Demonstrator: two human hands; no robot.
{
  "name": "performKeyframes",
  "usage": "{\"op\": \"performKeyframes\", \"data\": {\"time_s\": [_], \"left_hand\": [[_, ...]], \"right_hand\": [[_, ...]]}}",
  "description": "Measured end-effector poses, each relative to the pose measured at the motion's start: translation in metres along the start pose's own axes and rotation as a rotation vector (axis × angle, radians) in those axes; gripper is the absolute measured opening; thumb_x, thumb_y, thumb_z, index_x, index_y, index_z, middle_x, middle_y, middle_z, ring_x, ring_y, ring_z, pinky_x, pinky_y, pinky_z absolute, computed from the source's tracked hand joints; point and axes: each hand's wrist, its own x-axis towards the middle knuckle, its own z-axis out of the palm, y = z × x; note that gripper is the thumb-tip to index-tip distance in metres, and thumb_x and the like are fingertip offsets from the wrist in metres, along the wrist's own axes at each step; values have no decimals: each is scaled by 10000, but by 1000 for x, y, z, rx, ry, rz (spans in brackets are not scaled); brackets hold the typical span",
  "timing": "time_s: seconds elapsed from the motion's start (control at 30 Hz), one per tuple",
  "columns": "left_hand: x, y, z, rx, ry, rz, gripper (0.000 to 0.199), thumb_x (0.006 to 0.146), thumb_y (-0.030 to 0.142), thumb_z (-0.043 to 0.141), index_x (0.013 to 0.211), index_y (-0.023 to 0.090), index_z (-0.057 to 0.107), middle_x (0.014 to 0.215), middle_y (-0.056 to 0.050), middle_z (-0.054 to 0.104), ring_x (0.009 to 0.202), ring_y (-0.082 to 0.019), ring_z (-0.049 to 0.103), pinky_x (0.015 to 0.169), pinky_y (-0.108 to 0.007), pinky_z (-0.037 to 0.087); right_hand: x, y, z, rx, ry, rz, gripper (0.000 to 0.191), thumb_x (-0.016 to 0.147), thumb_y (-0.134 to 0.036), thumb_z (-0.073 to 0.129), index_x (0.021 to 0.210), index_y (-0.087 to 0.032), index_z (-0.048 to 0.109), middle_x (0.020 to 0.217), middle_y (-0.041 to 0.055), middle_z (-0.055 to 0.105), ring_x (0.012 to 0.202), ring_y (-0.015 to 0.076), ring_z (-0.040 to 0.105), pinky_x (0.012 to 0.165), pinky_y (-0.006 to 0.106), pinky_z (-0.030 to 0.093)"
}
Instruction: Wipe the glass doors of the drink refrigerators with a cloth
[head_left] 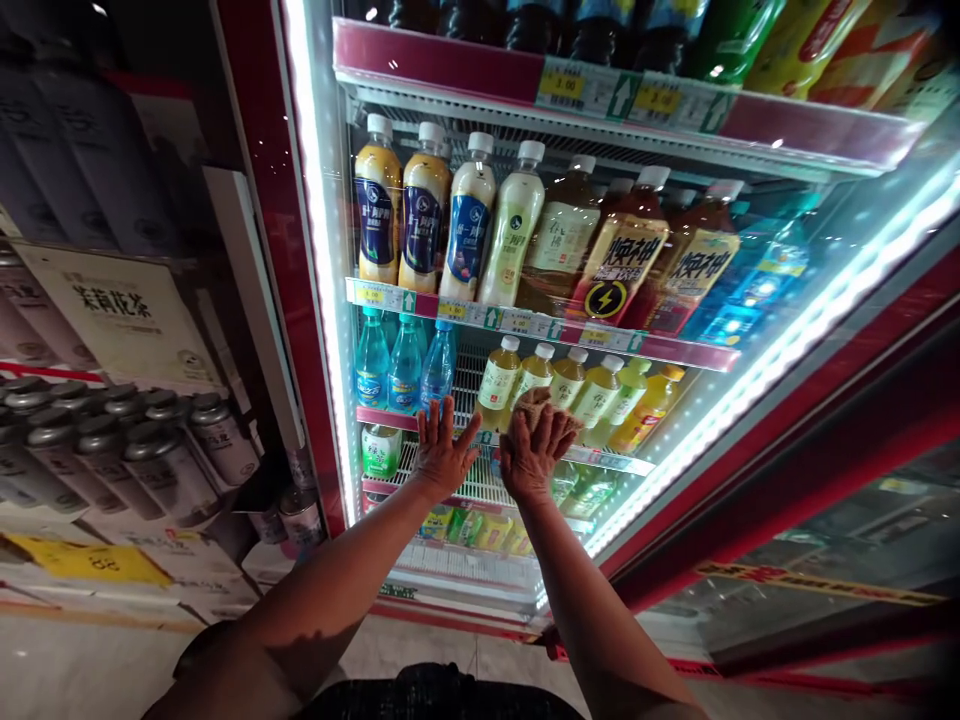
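Both arms reach forward to the front of a lit drinks cooler with a red frame. My left hand (445,455) is spread with nothing in it, below the blue bottles (405,365). Under my right hand (534,455) lies a brown cloth (541,408), pressed flat by spread fingers in front of the pale green tea bottles (596,390). Whether glass lies between the hands and the bottles is hard to tell, though reflections show.
Stacked cans (169,470) and boxes with a jasmine tea sign (124,305) stand left of the cooler. Another red-framed glass front (825,520) is at the right. Shelves above hold milk tea bottles (466,225). The floor (67,670) shows below.
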Motion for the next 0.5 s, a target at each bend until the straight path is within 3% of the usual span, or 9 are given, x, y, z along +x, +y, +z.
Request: {"op": "performKeyframes", "data": {"time_s": [0.1, 0.2, 0.33, 0.5], "left_hand": [[-3, -13, -12, -18, -32, 78, 1029, 884, 344, 762, 1669, 372, 97, 1733, -113, -112, 1609, -395, 2, 1272, -628, 193], [-8, -28, -25, -14, -68, 137, 903, 924, 330, 705, 1670, 296, 197, 1746, -105, 72, 1624, -316, 54, 1311, -533, 144], [-16, -42, -32, 10, -68, 115, 777, 958, 334, 644, 1648, 293, 290, 1705, -92, 297, 1619, -300, 150, 1302, -589, -44], [-22, -50, -30, 0, -86, 75, 700, 963, 381, 637, 1611, 341, 376, 1667, -73, 391, 1599, -307, 230, 1285, -586, -108]], "right_hand": [[-13, -1, 0, -42, -49, -98, 722, 941, -298, 604, 1616, -344, 351, 1778, 71, 57, 1634, 356, 23, 1260, 702, 87], [-12, 2, -3, -95, -59, -112, 705, 952, -302, 596, 1613, -323, 356, 1778, 84, 49, 1634, 350, 29, 1260, 692, 96], [7, -10, 2, -96, -4, -28, 760, 966, -298, 580, 1655, -293, 257, 1774, 126, -20, 1628, 387, -7, 1226, 749, 115], [4, -29, 10, -92, -25, -76, 720, 979, -306, 571, 1642, -301, 290, 1776, 115, -14, 1632, 366, -16, 1240, 727, 98]]}}
